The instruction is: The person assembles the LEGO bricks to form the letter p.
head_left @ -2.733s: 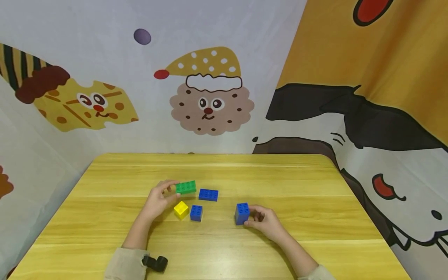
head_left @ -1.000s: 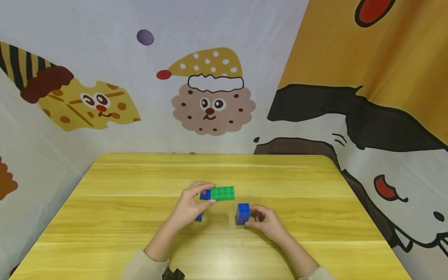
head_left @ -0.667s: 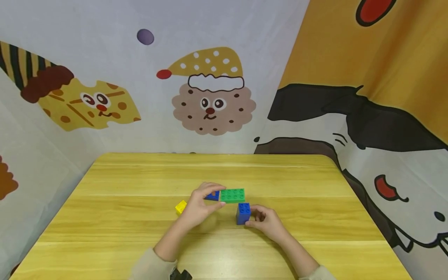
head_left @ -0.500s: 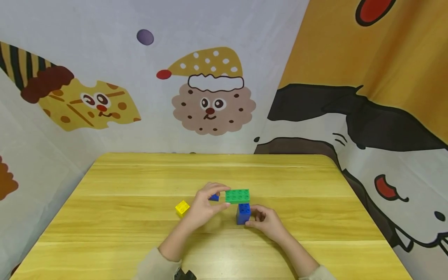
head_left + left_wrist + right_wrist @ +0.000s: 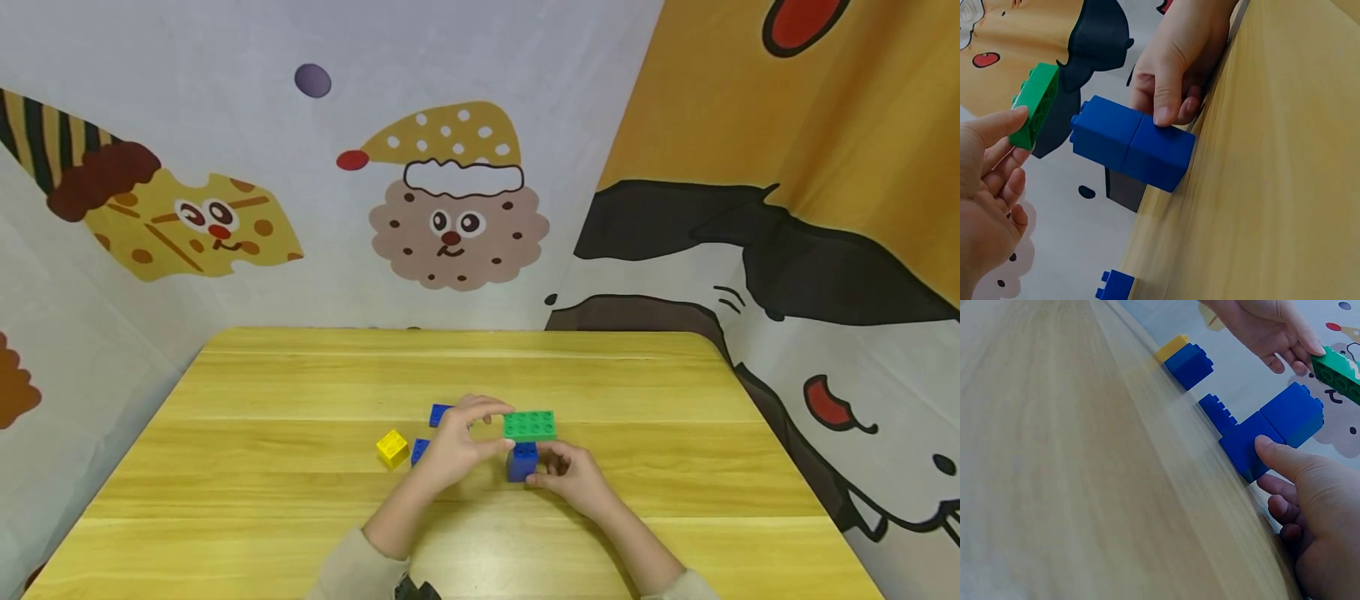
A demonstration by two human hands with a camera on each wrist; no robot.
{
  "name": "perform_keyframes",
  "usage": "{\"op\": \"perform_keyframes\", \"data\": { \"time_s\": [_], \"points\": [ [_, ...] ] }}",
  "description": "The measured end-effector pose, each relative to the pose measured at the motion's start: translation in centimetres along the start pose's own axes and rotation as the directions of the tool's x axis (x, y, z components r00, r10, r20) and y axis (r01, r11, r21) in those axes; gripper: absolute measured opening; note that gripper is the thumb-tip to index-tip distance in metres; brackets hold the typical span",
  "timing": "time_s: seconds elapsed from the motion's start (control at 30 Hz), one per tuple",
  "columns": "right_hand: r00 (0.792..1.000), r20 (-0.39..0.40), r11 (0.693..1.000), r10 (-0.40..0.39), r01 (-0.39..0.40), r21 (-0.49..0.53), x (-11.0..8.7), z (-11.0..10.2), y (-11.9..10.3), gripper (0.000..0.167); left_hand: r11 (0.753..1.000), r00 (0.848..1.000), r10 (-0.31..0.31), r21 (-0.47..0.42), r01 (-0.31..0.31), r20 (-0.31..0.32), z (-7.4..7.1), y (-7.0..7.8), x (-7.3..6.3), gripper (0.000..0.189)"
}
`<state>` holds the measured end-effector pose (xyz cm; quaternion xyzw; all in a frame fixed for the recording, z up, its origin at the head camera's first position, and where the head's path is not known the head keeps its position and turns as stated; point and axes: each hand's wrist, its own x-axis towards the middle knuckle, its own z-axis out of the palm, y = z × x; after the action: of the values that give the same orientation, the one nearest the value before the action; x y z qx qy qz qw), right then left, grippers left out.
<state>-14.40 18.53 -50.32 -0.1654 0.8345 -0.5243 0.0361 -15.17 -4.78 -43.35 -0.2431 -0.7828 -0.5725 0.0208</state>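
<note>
My left hand (image 5: 461, 446) pinches a green toy building brick (image 5: 529, 426) by its left end, thumb in front and fingers behind. It hangs above a tower of two stacked blue bricks (image 5: 522, 465); both wrist views show a gap between the green brick (image 5: 1036, 103) and the studs on the tower (image 5: 1132, 142). My right hand (image 5: 576, 479) holds that tower upright on the table from the right, its thumb pressed on the lower brick in the right wrist view.
Left of my left hand stand a yellow brick (image 5: 392, 449) and a small blue brick (image 5: 419, 451). A longer blue brick (image 5: 440, 414) lies behind, partly hidden by my left hand. All rest on the wooden table (image 5: 300, 375), with a cartoon-printed cloth (image 5: 300, 300) beyond its back edge.
My left hand has carried the green brick rightward from beside the loose bricks to above the blue tower. My right hand stays in place on the tower.
</note>
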Motion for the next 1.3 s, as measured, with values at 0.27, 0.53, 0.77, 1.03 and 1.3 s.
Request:
{"op": "perform_keyframes", "data": {
  "time_s": [0.27,0.53,0.77,1.03,1.3],
  "points": [
    [0.999,0.039,1.0,-0.021,0.022,-0.022,-0.4,-0.5,-2.5,0.044,1.0,1.0,-0.003,-0.022,0.004,0.017,1.0,-0.3,0.1,0.037],
    [0.999,0.053,1.0,-0.009,0.009,-0.003,-0.7,-0.6,-3.4,0.045,0.998,1.0,-0.009,0.056,0.008,0.026,1.5,-0.4,0.0,0.037],
    [1.0,0.023,1.0,0.004,-0.005,0.02,-0.3,-0.2,-0.7,0.046,0.997,1.0,-0.015,0.072,0.013,0.026,1.6,-0.5,-0.1,0.036],
    [0.998,0.003,0.993,-0.058,0.057,0.102,-0.3,-0.3,0.1,0.046,0.998,1.0,0.004,0.059,-0.006,0.024,1.7,-0.7,-0.2,0.036],
    [0.996,-0.003,0.977,-0.089,0.088,0.194,-0.6,-0.6,-2.0,0.042,0.998,0.999,0.009,0.066,-0.011,0.033,1.7,-0.8,-0.1,0.036]
  ]
}}
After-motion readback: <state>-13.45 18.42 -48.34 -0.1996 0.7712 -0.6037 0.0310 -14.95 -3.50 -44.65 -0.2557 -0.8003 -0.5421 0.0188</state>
